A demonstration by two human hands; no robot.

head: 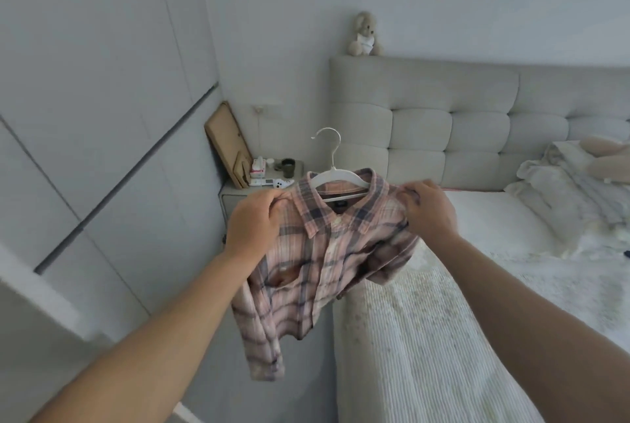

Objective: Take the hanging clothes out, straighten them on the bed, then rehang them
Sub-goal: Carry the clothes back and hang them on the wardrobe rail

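The plaid shirt hangs in the air on a white hanger, held up just off the near edge of the bed, its hem and one sleeve dangling over the gap beside the mattress. The left hand is clenched on one shoulder of the shirt and the right hand pinches the other, so the collar sits square between them (the hanger's hook points up, free of any rail). Whether this is the carry to the bed or the return to the wardrobe cannot be told for sure; the shirt looks creased, which suggests it is yet to be straightened. The next move then calls for lowering it flat onto the bedspread and smoothing it. Beyond stand the padded headboard and a cluttered nightstand.
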